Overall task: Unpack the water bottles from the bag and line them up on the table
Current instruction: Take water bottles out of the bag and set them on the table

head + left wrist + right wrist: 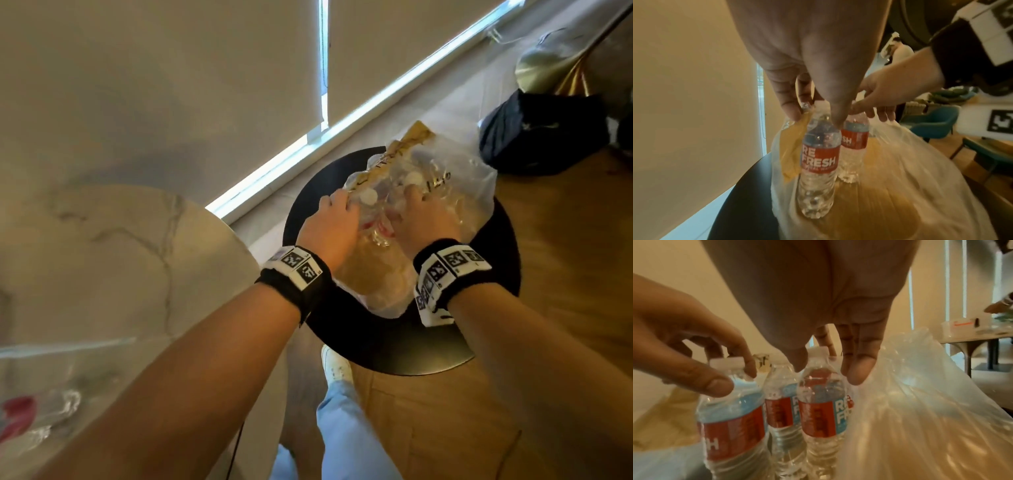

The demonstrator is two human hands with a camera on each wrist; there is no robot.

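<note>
On stool (404, 346), fingers (857, 369) flank bottle (822, 402) neck.

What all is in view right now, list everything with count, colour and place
water bottles: three seen, clear with red and blue labels, upright inside the bag
bag: one, clear plastic, on the round black table
round black table: one, in front of the person
marble table: one, pale, to the left
dark bag: one, on the floor, far right
left hand: grips a bottle neck
right hand: fingers round a bottle top
</note>
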